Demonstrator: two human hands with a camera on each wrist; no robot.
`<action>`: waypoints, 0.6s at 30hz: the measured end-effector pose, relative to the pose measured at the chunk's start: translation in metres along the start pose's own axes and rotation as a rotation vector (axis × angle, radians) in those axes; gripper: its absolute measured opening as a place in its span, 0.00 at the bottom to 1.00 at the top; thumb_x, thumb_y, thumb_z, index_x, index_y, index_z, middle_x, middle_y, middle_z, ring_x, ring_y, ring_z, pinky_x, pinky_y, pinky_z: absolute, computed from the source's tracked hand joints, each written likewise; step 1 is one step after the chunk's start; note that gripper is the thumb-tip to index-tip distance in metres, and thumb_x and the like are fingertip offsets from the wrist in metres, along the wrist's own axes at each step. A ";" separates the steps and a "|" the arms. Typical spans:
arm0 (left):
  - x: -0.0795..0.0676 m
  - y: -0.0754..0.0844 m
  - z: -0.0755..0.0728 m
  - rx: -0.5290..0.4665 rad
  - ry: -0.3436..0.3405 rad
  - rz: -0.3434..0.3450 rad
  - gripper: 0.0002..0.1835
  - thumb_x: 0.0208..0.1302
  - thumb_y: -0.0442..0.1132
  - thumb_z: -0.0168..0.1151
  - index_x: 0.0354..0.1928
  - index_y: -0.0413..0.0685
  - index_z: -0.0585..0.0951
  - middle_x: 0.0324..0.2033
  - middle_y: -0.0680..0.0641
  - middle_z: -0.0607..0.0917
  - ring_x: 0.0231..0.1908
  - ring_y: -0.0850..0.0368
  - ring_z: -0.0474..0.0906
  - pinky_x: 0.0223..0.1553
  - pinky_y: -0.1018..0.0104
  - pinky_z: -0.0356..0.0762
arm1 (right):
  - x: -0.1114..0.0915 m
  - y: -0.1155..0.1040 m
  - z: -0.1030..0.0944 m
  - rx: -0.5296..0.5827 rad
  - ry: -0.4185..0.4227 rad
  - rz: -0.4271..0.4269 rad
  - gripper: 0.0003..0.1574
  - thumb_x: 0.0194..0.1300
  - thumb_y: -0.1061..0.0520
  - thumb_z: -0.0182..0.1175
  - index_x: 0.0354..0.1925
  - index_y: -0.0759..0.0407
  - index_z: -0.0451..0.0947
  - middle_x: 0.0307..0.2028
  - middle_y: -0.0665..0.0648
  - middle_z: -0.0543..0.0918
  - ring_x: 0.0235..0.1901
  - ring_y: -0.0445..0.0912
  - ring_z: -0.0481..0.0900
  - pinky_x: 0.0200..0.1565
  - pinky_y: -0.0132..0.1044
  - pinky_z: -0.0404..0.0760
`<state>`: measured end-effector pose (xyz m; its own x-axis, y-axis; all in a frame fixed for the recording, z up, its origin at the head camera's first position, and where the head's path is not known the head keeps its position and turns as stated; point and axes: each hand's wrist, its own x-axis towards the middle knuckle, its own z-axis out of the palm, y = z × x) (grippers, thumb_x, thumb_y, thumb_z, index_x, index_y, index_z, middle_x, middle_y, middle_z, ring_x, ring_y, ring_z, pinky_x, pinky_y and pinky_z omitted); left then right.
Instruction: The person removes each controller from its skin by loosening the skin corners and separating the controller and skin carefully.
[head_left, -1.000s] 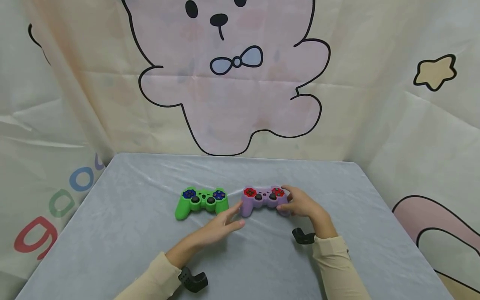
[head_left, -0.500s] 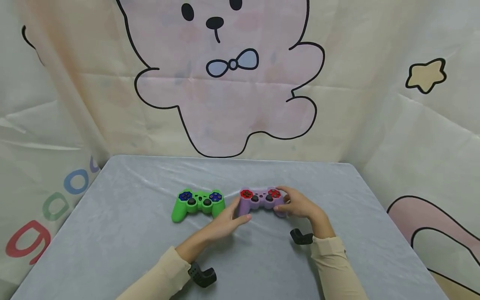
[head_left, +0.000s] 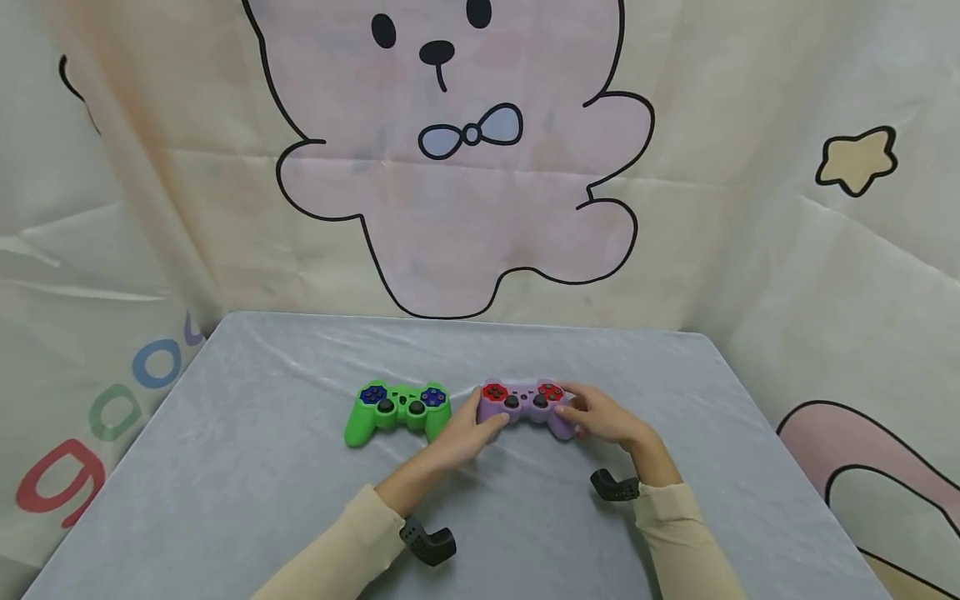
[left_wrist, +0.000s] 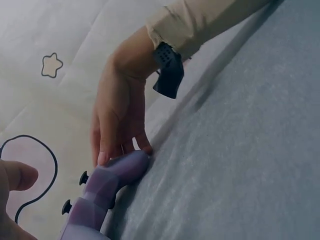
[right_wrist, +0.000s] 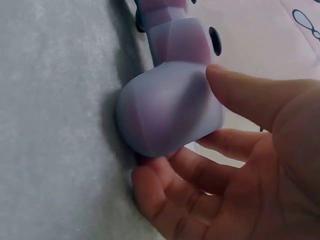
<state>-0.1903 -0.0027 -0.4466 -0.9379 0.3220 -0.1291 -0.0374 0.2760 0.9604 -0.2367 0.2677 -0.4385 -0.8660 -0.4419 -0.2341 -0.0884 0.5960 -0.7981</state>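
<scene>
A purple game controller [head_left: 522, 402] with red button pads and black thumbsticks lies in front of both hands. My right hand [head_left: 603, 417] grips its right handle; in the right wrist view the thumb rests on top of the controller [right_wrist: 170, 105] and the fingers curl beneath it. At the left handle is my left hand [head_left: 461, 429], fingers extended along the side and thumb over the handle. The left wrist view shows that thumb [left_wrist: 20, 175] apart from the controller [left_wrist: 95, 200]. Contact of the left fingers is hidden there.
A green game controller [head_left: 397, 408] with blue button pads lies just left of my left hand. Grey-blue cloth covers the table [head_left: 225, 467]. Behind it hangs a printed curtain [head_left: 465, 192] with a bear. Each wrist wears a black camera [head_left: 429, 542].
My left hand has moved right and forward to the purple controller's left handle. The right hand stays at the right handle, its fingers closer around it. The green controller lies still.
</scene>
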 end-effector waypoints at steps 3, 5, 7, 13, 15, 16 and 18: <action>0.003 0.000 0.004 -0.020 0.050 -0.031 0.43 0.73 0.49 0.55 0.79 0.34 0.49 0.76 0.32 0.59 0.76 0.36 0.56 0.76 0.43 0.54 | -0.001 0.005 0.002 0.022 0.001 -0.012 0.40 0.77 0.54 0.55 0.76 0.70 0.54 0.40 0.61 0.82 0.31 0.43 0.76 0.35 0.36 0.79; 0.003 0.000 0.005 -0.030 0.084 -0.051 0.44 0.73 0.49 0.56 0.78 0.32 0.49 0.77 0.31 0.57 0.77 0.36 0.53 0.77 0.44 0.51 | -0.001 0.007 0.002 0.049 0.006 -0.018 0.40 0.76 0.53 0.56 0.77 0.67 0.53 0.43 0.64 0.81 0.34 0.43 0.75 0.36 0.36 0.78; 0.003 0.000 0.005 -0.054 0.119 -0.046 0.44 0.72 0.48 0.57 0.78 0.30 0.50 0.76 0.30 0.59 0.77 0.35 0.54 0.77 0.43 0.52 | -0.001 0.010 0.002 0.081 0.018 -0.016 0.41 0.76 0.51 0.56 0.77 0.60 0.52 0.51 0.67 0.79 0.40 0.43 0.76 0.41 0.37 0.78; 0.005 -0.002 0.003 -0.079 0.168 0.019 0.39 0.71 0.42 0.59 0.76 0.31 0.56 0.69 0.29 0.67 0.68 0.32 0.68 0.69 0.43 0.69 | 0.001 0.022 0.000 0.241 -0.028 -0.061 0.41 0.77 0.52 0.56 0.77 0.50 0.47 0.48 0.58 0.80 0.41 0.39 0.76 0.46 0.35 0.75; 0.006 -0.004 0.003 -0.067 0.170 0.042 0.36 0.71 0.38 0.59 0.75 0.32 0.59 0.67 0.29 0.67 0.67 0.33 0.70 0.67 0.46 0.72 | 0.002 0.025 0.000 0.291 -0.048 -0.075 0.42 0.77 0.54 0.55 0.77 0.51 0.45 0.36 0.52 0.78 0.33 0.38 0.72 0.40 0.33 0.73; 0.006 -0.006 0.003 -0.065 0.171 0.055 0.35 0.70 0.36 0.60 0.75 0.32 0.60 0.67 0.29 0.67 0.67 0.34 0.71 0.67 0.47 0.72 | 0.002 0.026 0.000 0.315 -0.052 -0.070 0.42 0.77 0.54 0.55 0.77 0.50 0.45 0.32 0.48 0.75 0.29 0.37 0.69 0.36 0.32 0.71; 0.006 -0.007 0.003 -0.067 0.172 0.091 0.34 0.69 0.32 0.59 0.75 0.32 0.61 0.67 0.29 0.66 0.67 0.34 0.71 0.67 0.49 0.72 | 0.002 0.026 0.001 0.371 -0.065 -0.063 0.42 0.77 0.55 0.55 0.77 0.48 0.44 0.29 0.46 0.69 0.25 0.36 0.64 0.34 0.32 0.68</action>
<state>-0.1951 -0.0001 -0.4548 -0.9833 0.1818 -0.0024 0.0328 0.1905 0.9811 -0.2408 0.2820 -0.4605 -0.8305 -0.5187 -0.2032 0.0540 0.2882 -0.9560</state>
